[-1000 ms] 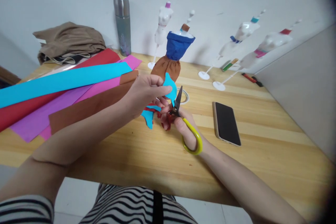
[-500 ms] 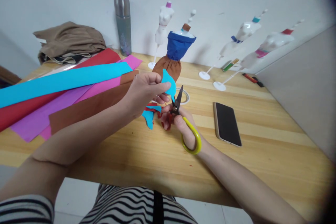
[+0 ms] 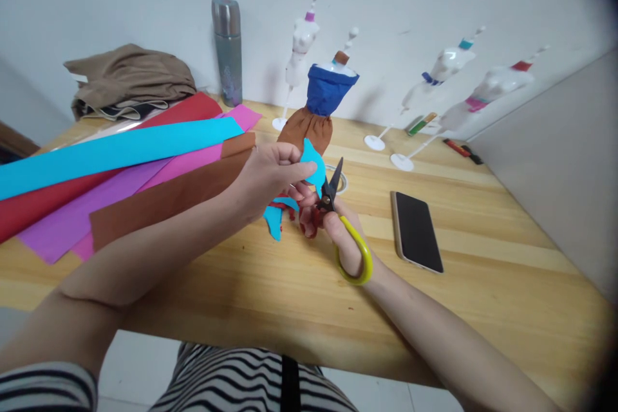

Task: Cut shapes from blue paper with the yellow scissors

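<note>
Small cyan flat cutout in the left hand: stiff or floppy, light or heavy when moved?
The small cyan flat cutout is probably light, being small and thin-looking. Likely fairly stiff: its upper tip stands free of the left hand without visible droop. Unlikely to roll, as it looks flat.

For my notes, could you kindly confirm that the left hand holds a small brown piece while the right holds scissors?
Not quite: the head view shows the small piece in the left hand is bright blue, not brown; the right hand does hold scissors.
</note>
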